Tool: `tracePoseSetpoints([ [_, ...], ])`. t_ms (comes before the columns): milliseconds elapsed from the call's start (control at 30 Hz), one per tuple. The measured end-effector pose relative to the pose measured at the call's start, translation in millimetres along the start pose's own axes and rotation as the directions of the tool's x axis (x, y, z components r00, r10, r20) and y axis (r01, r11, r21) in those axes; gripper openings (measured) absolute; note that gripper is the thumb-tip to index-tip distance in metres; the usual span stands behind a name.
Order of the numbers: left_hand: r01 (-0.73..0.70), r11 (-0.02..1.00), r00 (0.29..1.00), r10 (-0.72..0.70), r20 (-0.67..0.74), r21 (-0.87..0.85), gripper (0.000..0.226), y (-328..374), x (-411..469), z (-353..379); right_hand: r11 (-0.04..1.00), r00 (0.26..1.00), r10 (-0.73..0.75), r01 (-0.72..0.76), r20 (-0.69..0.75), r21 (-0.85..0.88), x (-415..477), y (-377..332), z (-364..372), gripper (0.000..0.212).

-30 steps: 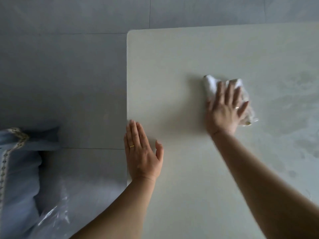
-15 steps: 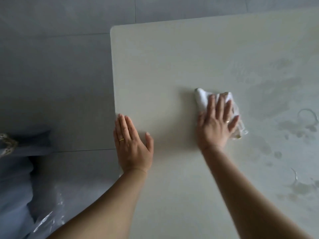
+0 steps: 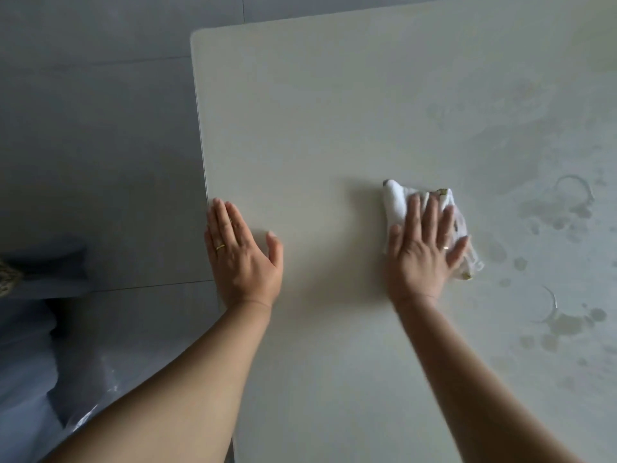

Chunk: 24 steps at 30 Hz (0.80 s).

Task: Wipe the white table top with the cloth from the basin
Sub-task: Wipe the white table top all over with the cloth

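Head view: right hand [image 3: 422,248] presses flat, fingers spread, on the cloth [image 3: 395,202], stains [image 3: 567,215] lying just rightward; left hand [image 3: 242,252] rests open.

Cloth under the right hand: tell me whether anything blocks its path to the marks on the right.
Nothing visible does. The cloth lies flat under the right hand, and the table top between it and the ring marks is bare.

A single head-worn camera looks steeply down, close over the white surface [image 3: 334,128], taking in its left edge and the tiled floor [image 3: 100,128] beyond.
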<state>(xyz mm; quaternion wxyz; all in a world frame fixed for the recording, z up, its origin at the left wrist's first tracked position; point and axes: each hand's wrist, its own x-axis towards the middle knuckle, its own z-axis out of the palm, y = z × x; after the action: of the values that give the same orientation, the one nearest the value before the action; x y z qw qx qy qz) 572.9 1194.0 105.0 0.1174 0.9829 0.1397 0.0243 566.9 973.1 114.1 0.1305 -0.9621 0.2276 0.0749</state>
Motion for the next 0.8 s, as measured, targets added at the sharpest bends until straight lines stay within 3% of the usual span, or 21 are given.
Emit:
tracePoseSetpoints([
  [33, 0.0, 1.0, 1.0, 0.0, 0.0, -0.002, 0.073, 0, 0, 0, 1.0, 1.0, 0.01, -0.01, 0.007, 0.029, -13, -15, 5, 0.056],
  [100, 0.003, 1.0, 1.0, -0.003, 0.006, -0.007, 0.074, 0, -1, -1, 0.986, 0.986, -0.164, 0.163, 0.032, 0.027, -53, -42, 17, 0.054],
  [167, 0.0, 1.0, 1.0, 0.001, 0.018, -0.012, 0.074, -1, -1, -1, 0.912, 0.909, -0.408, 0.41, 0.084, -0.013, -87, -46, 21, 0.053],
  [233, -0.006, 1.0, 1.0, 0.007, 0.021, -0.021, 0.073, -1, -1, -1, 0.838, 0.838, -0.534, 0.543, 0.114, -0.058, -82, -25, 19, 0.054],
  [300, -0.011, 0.999, 1.0, 0.011, 0.014, -0.034, 0.072, -2, -2, -1, 0.855, 0.862, -0.496, 0.505, 0.102, -0.116, -67, 6, 10, 0.056],
  [400, -0.017, 0.999, 1.0, 0.015, -0.026, -0.039, 0.07, -1, -3, -1, 0.963, 0.966, -0.25, 0.255, 0.06, -0.091, -51, 42, -1, 0.058],
  [467, -0.025, 0.999, 0.999, 0.023, -0.049, -0.041, 0.068, 0, -3, -3, 0.996, 0.996, -0.085, 0.086, 0.024, -0.035, -54, 37, 4, 0.057],
  [533, -0.053, 0.998, 0.997, 0.051, -0.059, -0.033, 0.066, 1, -5, -4, 0.999, 1.0, -0.015, 0.015, 0.012, 0.031, -67, 14, 10, 0.054],
  [700, -0.12, 0.993, 0.993, 0.12, -0.008, 0.002, 0.06, 3, -10, -12, 0.94, 0.934, -0.342, 0.341, 0.106, 0.027, -127, -4, 15, 0.052],
  [800, -0.122, 0.992, 0.992, 0.121, -0.026, -0.011, 0.06, 6, -33, -18, 0.938, 0.936, -0.344, 0.345, 0.073, -0.006, -120, 1, 8, 0.054],
])
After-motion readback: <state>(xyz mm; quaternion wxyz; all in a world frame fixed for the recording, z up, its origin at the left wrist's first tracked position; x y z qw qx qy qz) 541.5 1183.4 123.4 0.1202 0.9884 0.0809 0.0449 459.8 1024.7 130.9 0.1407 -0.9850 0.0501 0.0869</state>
